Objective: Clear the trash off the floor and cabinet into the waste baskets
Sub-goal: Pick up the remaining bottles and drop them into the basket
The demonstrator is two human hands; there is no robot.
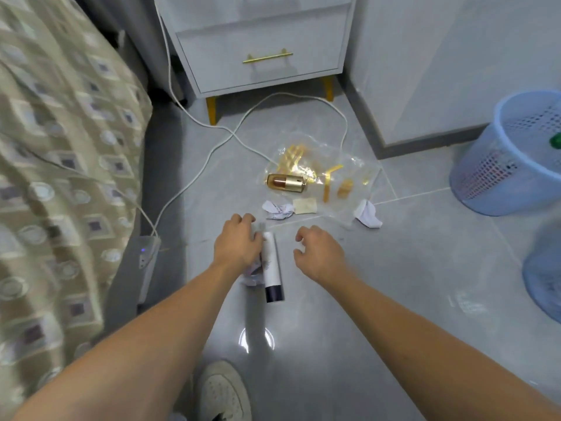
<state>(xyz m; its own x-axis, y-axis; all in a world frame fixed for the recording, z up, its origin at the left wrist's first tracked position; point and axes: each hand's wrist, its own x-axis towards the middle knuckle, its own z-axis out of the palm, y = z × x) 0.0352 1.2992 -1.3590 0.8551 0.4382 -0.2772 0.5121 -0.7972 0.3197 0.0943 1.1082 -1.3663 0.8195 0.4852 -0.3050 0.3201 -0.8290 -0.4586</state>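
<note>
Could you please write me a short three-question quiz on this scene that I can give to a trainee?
1. True or false: the right hand is holding the gold bottle.
2. Multiple choice: what does the left hand grip? A) a white tube with a dark cap, along with crumpled paper; B) the white cable; C) the drawer handle.
3. Fill in: the clear plastic bag with gold print lies on the ____.

Key:
1. False; the right hand is empty, with its fingers loosely curled, and the gold bottle lies on the floor.
2. A; the white tube and crumpled paper.
3. Floor, between the cabinet and the hands.
</note>
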